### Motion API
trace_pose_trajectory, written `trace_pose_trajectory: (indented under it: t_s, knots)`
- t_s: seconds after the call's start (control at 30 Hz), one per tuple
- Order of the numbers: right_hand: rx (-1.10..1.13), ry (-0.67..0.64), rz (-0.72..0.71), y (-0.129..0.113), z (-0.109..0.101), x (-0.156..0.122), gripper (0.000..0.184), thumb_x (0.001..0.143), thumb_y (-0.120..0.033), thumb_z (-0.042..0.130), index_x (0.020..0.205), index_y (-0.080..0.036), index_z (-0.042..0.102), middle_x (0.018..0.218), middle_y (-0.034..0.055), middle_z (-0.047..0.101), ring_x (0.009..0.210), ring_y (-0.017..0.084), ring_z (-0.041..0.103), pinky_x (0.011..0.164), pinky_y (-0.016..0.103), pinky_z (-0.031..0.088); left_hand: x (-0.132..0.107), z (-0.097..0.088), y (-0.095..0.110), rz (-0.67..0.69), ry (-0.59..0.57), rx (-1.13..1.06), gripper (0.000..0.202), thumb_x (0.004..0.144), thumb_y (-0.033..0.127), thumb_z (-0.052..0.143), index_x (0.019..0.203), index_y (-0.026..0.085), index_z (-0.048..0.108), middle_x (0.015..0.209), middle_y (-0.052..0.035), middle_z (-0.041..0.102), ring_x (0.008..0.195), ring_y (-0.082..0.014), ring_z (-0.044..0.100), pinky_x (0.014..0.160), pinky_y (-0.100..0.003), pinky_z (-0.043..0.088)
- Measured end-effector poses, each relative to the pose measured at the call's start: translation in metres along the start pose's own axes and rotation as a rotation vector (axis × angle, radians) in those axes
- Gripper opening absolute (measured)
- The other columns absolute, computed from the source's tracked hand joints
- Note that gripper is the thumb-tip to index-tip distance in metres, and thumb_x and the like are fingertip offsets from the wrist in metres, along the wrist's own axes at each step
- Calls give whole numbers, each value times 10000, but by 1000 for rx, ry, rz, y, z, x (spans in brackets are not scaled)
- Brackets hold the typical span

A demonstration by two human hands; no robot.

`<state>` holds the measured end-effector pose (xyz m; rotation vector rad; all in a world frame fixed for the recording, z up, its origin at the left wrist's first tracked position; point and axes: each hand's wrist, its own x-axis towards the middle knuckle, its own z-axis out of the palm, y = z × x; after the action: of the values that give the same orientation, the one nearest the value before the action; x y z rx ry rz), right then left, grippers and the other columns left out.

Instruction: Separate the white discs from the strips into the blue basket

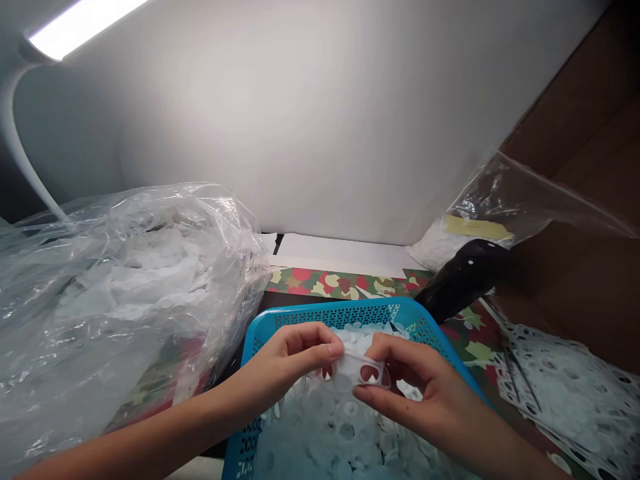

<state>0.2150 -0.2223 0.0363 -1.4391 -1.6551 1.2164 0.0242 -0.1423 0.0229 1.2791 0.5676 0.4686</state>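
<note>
Both hands hold a small, soft white piece with round holes (350, 365), stretched between them above the basket. My left hand (300, 353) pinches its left end between thumb and fingers. My right hand (410, 380) grips the right end, its thumb low by the lower edge and its fingers curled behind. Below is a blue plastic basket (280, 319) with slotted walls. Inside it lies a heap of translucent white discs (320, 433), partly hidden by my hands.
A large clear plastic bag (150, 267) of white pieces lies at left, under a lit lamp (85, 27). At right are a black object (457, 277), a bag with a yellow label (475, 228) and a pile of white perforated sheets (575, 393). A pale wall (300, 120) stands behind.
</note>
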Motion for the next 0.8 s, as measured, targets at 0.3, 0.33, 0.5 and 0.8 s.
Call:
trace_pose_trajectory:
  t_s: [0.3, 0.33, 0.5, 0.8]
  knots:
    - [-27, 4, 10, -1, 0, -3, 142, 850, -367, 621, 830, -236, 569, 737, -46, 479, 654, 110, 409, 586, 222, 357, 0, 1, 1, 21, -21, -24, 225, 881, 332, 568, 750, 150, 554, 669, 28, 483, 633, -91, 419, 607, -220, 314]
    - [-10, -22, 29, -1, 0, -3, 158, 838, -378, 634, 858, -238, 563, 751, -46, 482, 654, 110, 407, 583, 219, 355, -1, 1, 0, 25, -27, -43, 220, 888, 335, 561, 764, 154, 546, 673, 30, 482, 629, -88, 417, 598, -217, 310]
    - [76, -120, 74, -1, 0, 0, 140, 839, -336, 639, 834, -215, 569, 717, -46, 452, 635, 104, 379, 561, 221, 315, -2, -1, 0, 9, -7, -108, 218, 898, 354, 548, 785, 175, 496, 688, 42, 438, 600, -76, 357, 548, -198, 274]
    - [83, -80, 60, -6, -7, 1, 211, 828, -385, 637, 758, -191, 593, 731, -21, 471, 705, 138, 423, 632, 255, 337, -2, 0, 0, -197, -125, -5, 370, 699, 419, 745, 880, 193, 514, 637, 75, 403, 539, -64, 301, 498, -200, 207]
